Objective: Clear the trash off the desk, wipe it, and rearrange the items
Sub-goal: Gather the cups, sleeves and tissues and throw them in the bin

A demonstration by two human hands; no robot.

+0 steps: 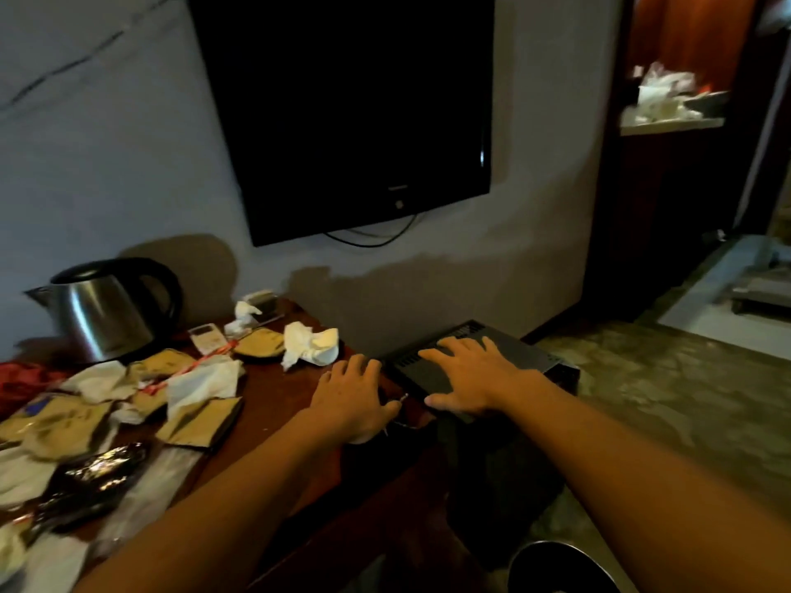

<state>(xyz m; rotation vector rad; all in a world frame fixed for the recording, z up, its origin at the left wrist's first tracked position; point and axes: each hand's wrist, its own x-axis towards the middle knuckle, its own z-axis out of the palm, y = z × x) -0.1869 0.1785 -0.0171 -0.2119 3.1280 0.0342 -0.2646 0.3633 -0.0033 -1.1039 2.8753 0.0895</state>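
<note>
Dark red wood makes up the tabletop (274, 391), and its left half is buried in trash. My left hand (351, 400) rests at the right edge of the wood, fingers (364, 365) curled downward over something dark there; a thin wire (400, 402) shows just beside the knuckles, but I cannot tell whether I am actually gripping anything. My right hand (466, 378) lies flat on a black box (505, 357) that stands just past the right end of the tabletop, fingers spread and relaxed across its vented lid, thumb along the near edge.

A crumpled tissue (310, 344) sits near my left hand, toward the wall. Further left lie more tissues (201, 380), flattened brown packets (201, 421) and a shiny dark wrapper (94, 477) at the near left. A red bag (21, 378) shows at the far left edge. A steel kettle (107, 310) with a black handle stands at the far left against the wall, and a white remote (207, 336) lies just right of it. A small tissue twist (244, 316) and a little box sit at the far edge by the wall.

A black TV (351, 109) hangs on the grey wall above, a cable looping under it. At the near right, below my right arm, the rim of a dark bin (552, 562) shows on the floor. Far right, a shelf (672, 122) holds white bags.
</note>
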